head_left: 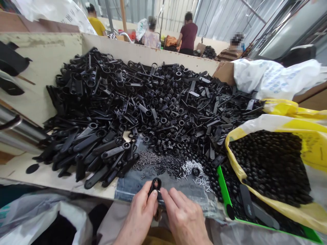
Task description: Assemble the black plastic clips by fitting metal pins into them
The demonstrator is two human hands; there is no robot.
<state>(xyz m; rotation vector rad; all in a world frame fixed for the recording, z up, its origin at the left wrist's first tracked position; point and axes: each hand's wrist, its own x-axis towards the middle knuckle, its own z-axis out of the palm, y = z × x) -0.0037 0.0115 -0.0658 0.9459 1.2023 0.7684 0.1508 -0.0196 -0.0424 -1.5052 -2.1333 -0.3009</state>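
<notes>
Corrugated metal walls (217, 17) behind a wooden bench (48, 44)

1. We look down on a pale wooden workbench (48, 175) backed by a raised board (143, 51).
2. A heap of black plastic handles and rings (143, 109) covers most of it.
3. On a grey plastic sheet (127, 187) we see small dark screws (148, 160) and silver pins (194, 169).
4. A green-rimmed tray (222, 183) of black beads sits at right.
</notes>
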